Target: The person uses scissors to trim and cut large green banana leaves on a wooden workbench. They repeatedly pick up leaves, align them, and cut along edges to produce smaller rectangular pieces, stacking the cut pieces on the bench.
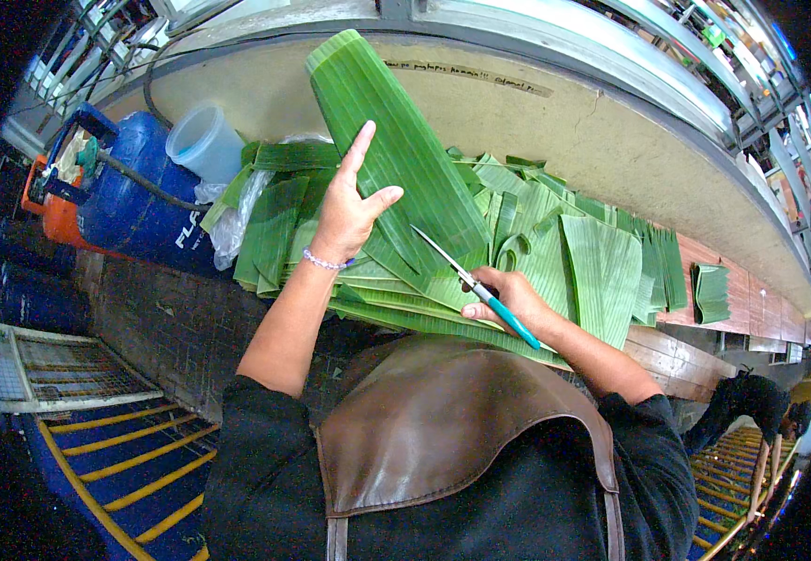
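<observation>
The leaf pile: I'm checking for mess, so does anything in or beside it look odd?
Two small things: a curled leaf strip loops among mostly flat leaves, and a crumpled clear plastic bag sits by the blue cylinder, perhaps stray packaging.

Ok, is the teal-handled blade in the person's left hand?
No, the right hand grips the teal-handled blade, while the left hand is spread over a broad green leaf.

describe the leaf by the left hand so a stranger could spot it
Find the long heap of green leaves beside the beige wall. Near its left end, one long leaf passes behind the left hand. Its far end stands out against the wall, higher in the picture than any other leaf.
</observation>
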Tool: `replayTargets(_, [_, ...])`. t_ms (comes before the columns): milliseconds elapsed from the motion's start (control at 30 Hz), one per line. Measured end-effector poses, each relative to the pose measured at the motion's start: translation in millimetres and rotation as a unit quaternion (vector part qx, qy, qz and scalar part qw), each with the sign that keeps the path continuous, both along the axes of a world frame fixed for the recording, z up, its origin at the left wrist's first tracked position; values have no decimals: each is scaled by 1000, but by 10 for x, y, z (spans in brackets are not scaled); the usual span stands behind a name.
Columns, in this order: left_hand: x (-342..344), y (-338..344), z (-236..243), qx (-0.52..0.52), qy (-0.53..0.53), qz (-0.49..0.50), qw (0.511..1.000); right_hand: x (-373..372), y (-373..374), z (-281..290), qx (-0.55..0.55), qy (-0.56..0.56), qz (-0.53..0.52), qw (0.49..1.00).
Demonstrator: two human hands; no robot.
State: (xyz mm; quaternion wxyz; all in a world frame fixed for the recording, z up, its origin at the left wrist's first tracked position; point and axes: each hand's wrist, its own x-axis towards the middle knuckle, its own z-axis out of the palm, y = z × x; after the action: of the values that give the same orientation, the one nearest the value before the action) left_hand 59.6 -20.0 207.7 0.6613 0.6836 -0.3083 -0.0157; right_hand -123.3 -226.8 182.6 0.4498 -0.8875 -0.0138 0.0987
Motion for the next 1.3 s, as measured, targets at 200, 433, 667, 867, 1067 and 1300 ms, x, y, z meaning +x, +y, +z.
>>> replayTargets(200, [65, 3, -50, 5, -3, 9, 1000, 76, -8, -61, -25, -15, -8, 1000])
replayTargets(433, [243, 4, -129, -63, 43, 5, 997, 41, -90, -73, -47, -39, 4, 998])
replayTargets(667, [270, -16, -155, -145, 78, 3, 986, -17, -109, -392, 42, -85, -9, 995])
replayTargets(867, [228, -97, -180, -188, 80, 37, 978, -163, 225, -596, 363, -121, -228, 895])
replayTargets(1067, [-19, -286, -192, -218, 106, 22, 970, 204, 262, -523, 648, -82, -219, 724])
replayTargets(1300, [-181, -371, -240, -205, 115, 12, 972, 429, 359, -334, 726, -35, -169, 666])
